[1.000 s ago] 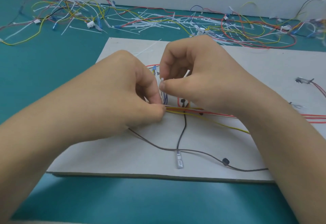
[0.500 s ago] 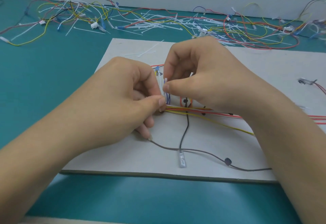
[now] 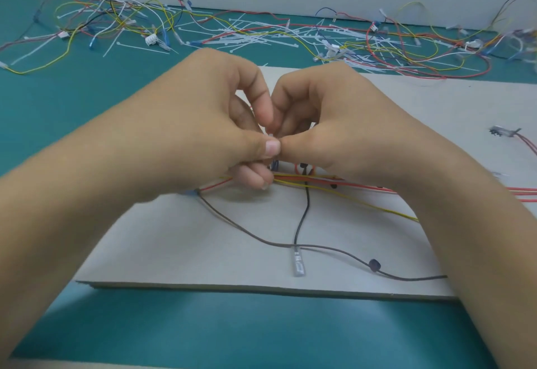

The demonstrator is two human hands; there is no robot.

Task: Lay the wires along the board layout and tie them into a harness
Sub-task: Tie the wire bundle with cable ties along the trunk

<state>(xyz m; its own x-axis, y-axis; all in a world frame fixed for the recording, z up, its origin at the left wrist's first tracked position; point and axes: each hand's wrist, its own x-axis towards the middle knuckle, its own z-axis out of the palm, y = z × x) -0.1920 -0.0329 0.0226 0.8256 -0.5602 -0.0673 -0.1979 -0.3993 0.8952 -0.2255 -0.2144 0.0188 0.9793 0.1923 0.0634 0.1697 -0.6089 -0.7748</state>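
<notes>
Both hands meet above the middle of the flat grey board [image 3: 203,252], thumbs tip to tip. The left hand [image 3: 209,124] and right hand [image 3: 343,124] have curled fingers and together pinch a thin white plastic tie [image 3: 270,136], of which only a sliver shows. Under them, on the board, runs the bundle of yellow and red wires [image 3: 319,179], heading to the board's right edge. A thin black wire [image 3: 302,217] drops from it toward the near edge, ending in a clear terminal [image 3: 298,264], and crosses a brown wire [image 3: 247,232]. Beyond the far edge, on the teal table [image 3: 58,107], lie loose white cable ties [image 3: 247,37] among tangled coloured wires [image 3: 116,19].
</notes>
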